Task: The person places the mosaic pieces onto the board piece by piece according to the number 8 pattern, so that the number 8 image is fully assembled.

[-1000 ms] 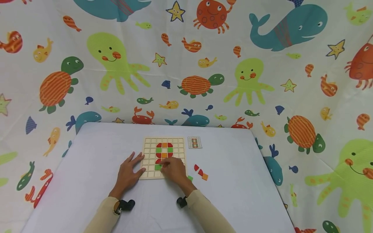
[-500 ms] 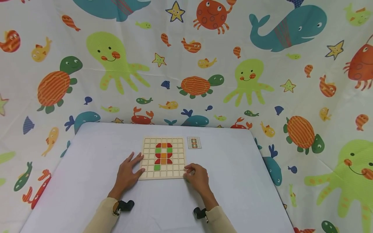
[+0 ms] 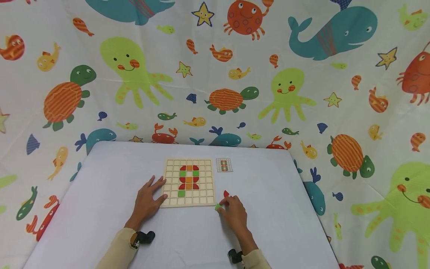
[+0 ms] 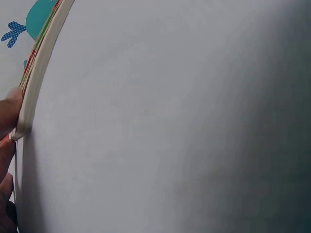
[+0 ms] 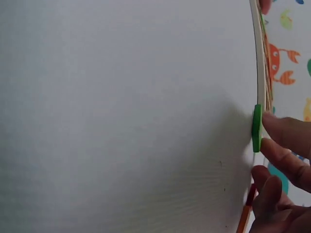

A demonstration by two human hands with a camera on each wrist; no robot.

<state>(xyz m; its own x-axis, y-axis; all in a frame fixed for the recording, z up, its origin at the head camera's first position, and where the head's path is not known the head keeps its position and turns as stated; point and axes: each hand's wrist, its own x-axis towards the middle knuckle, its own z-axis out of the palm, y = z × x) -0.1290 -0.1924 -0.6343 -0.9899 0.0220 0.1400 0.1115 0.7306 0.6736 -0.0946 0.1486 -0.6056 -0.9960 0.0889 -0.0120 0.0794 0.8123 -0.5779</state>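
In the head view, a wooden grid board lies on the white table, with red rounded pieces, orange squares and green squares set in a pattern. My left hand rests at its left edge with fingers spread. The left wrist view shows the thumb against the board's edge. My right hand is beside the board's lower right corner, its thumb and forefinger pinching a green square tile. In the right wrist view, the fingertips meet this green tile. A red piece lies just beyond that hand.
A small pattern card lies right of the board's upper corner. By the right hand in its wrist view, an orange piece and a red one lie on the table. A sea-animal curtain hangs behind the table.
My right hand left the board, where an orange square and a red piece now show in its former place, and moved right and down to the green tile. The left hand stayed put.
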